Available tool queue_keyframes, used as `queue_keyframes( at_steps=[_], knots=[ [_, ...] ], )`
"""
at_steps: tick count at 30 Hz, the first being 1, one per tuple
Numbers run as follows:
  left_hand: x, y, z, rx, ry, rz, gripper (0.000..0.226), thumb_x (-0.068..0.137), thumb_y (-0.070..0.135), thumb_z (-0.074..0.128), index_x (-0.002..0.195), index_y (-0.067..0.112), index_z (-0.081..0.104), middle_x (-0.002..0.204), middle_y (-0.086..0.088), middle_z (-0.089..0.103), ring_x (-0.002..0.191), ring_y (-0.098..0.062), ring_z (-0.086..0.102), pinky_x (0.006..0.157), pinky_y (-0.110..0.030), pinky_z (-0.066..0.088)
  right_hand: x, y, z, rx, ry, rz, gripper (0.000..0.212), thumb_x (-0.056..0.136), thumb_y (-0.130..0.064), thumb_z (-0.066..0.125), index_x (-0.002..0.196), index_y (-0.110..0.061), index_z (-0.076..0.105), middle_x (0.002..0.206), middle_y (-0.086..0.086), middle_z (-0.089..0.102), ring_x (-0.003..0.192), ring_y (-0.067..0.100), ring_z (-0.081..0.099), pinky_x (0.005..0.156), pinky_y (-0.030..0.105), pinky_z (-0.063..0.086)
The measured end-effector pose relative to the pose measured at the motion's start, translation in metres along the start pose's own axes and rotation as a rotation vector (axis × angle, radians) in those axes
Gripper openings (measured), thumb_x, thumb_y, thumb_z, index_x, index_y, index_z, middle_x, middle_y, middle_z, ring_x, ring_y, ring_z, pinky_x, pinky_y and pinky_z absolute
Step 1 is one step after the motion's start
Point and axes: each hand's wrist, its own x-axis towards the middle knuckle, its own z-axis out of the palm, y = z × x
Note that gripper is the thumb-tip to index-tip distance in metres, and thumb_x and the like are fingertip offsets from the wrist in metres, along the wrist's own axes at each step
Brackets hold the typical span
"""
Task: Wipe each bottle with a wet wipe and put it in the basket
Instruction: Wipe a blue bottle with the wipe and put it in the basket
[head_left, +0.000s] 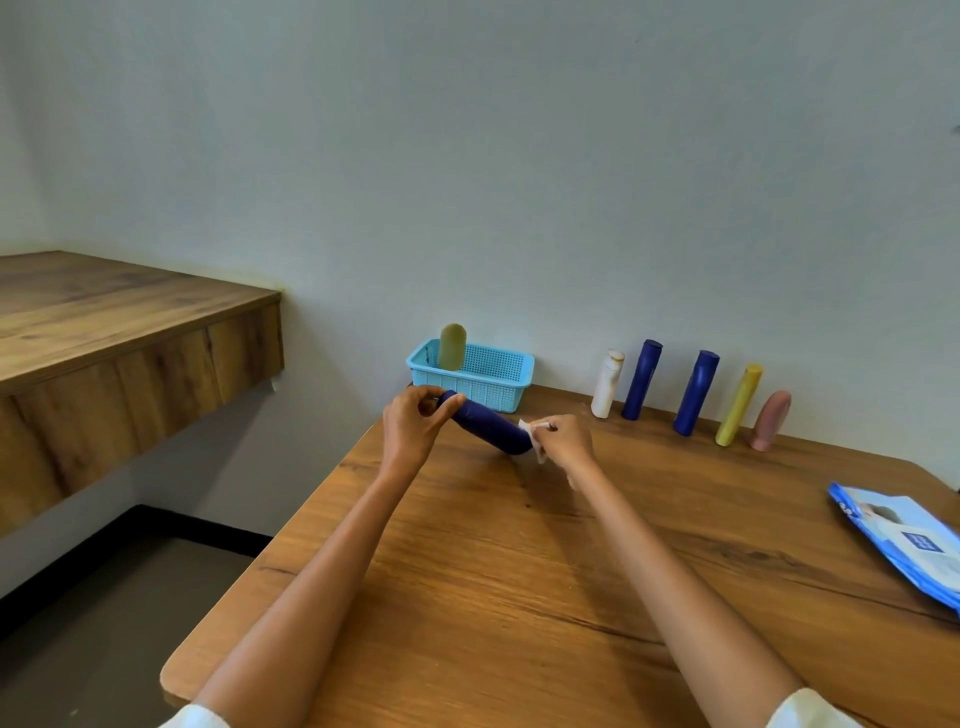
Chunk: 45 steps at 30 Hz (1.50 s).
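My left hand (415, 423) grips the upper end of a dark blue bottle (491, 426) that lies tilted above the table, just in front of the light blue basket (493, 387). My right hand (566, 441) presses a white wet wipe (532, 434) against the bottle's lower end. An olive-green bottle (453, 347) stands upright inside the basket. Along the wall to the right stand a white bottle (607, 384), two dark blue bottles (642, 380) (695, 392), a yellow bottle (738, 405) and a pink bottle (771, 421).
A blue pack of wet wipes (904, 540) lies at the right edge of the wooden table (519, 571). A second wooden counter (119, 332) juts out on the left, higher up. The floor drops away past the table's left edge.
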Motion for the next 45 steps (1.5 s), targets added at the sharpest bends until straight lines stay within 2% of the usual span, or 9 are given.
queue_keyframes(
  at_steps=[5,9,13,17,20,27,32,39,45],
  knots=[
    [-0.001,0.004,-0.002,-0.144,-0.149,-0.008,0.029,0.085,0.024,0.066,0.111,0.012,0.065,0.101,0.0,0.067,0.093,-0.009,0.063,0.082,-0.023,0.052,0.015,-0.023,-0.005,-0.159,-0.203,0.057,0.023,0.087,-0.008,0.05,0.091,0.0,0.072,0.085,0.015,0.069,0.071,0.021,0.059,0.067,0.031,0.047],
    [0.002,0.007,-0.007,-0.257,-0.246,-0.012,0.033,0.086,0.013,0.064,0.119,0.009,0.062,0.109,-0.002,0.066,0.098,-0.006,0.062,0.086,-0.02,0.052,0.016,-0.049,-0.001,-0.169,-0.218,-0.009,0.023,0.085,-0.007,0.048,0.064,-0.007,0.057,0.064,0.009,0.057,0.057,0.018,0.052,0.063,0.031,0.045],
    [0.005,0.007,-0.012,-0.227,-0.265,-0.005,0.034,0.088,0.002,0.06,0.122,0.005,0.06,0.113,-0.007,0.064,0.101,-0.018,0.06,0.087,-0.026,0.05,0.013,-0.067,0.002,0.005,-0.209,-0.091,0.025,0.083,-0.005,0.051,0.059,0.0,0.056,0.076,0.025,0.062,0.059,0.022,0.055,0.06,0.031,0.047],
    [0.004,0.007,-0.011,-0.283,-0.291,-0.045,0.033,0.09,0.001,0.055,0.119,0.017,0.06,0.113,0.001,0.062,0.097,-0.014,0.059,0.086,-0.026,0.051,0.002,-0.066,0.004,0.113,-0.208,-0.16,0.024,0.085,-0.007,0.053,0.082,0.015,0.063,0.088,0.007,0.071,0.055,0.012,0.057,0.058,0.027,0.048],
    [0.001,0.006,-0.006,-0.378,-0.298,-0.125,0.035,0.088,0.005,0.06,0.119,0.02,0.058,0.109,0.001,0.063,0.093,-0.011,0.059,0.084,-0.024,0.052,-0.005,-0.05,0.003,0.148,-0.139,-0.157,0.021,0.086,-0.008,0.054,0.084,0.008,0.067,0.075,-0.004,0.069,0.061,0.012,0.057,0.063,0.03,0.049],
    [-0.002,0.002,0.004,-0.534,-0.247,-0.347,0.047,0.079,0.007,0.073,0.122,0.009,0.054,0.092,-0.005,0.066,0.084,-0.015,0.066,0.074,-0.023,0.055,-0.015,-0.035,0.011,0.129,-0.06,-0.141,0.019,0.089,-0.012,0.054,0.077,-0.01,0.069,0.095,0.006,0.072,0.081,0.019,0.061,0.079,0.041,0.051],
    [0.002,0.002,-0.005,-0.549,-0.276,-0.265,0.044,0.08,-0.001,0.068,0.115,0.023,0.056,0.106,-0.004,0.062,0.1,-0.017,0.061,0.083,-0.026,0.054,-0.016,-0.057,0.014,0.123,-0.065,-0.219,0.021,0.088,-0.013,0.054,0.084,0.004,0.067,0.086,0.002,0.069,0.076,0.017,0.059,0.078,0.043,0.051],
    [0.002,0.009,-0.015,-0.492,-0.322,-0.081,0.058,0.081,-0.016,0.057,0.119,0.028,0.053,0.108,0.003,0.063,0.105,-0.01,0.059,0.087,-0.025,0.052,-0.02,-0.065,0.015,-0.102,-0.014,-0.399,0.022,0.091,-0.021,0.053,0.103,-0.014,0.07,0.104,0.003,0.068,0.09,0.013,0.058,0.064,0.022,0.045],
    [-0.002,0.015,-0.015,-0.439,-0.353,-0.011,0.049,0.082,-0.017,0.055,0.116,0.018,0.058,0.113,0.001,0.06,0.109,-0.01,0.057,0.09,-0.024,0.052,-0.008,-0.02,-0.005,-0.167,-0.015,-0.135,0.026,0.091,-0.014,0.046,0.097,-0.016,0.071,0.103,0.004,0.07,0.08,0.018,0.062,0.069,0.033,0.049]
  ],
)
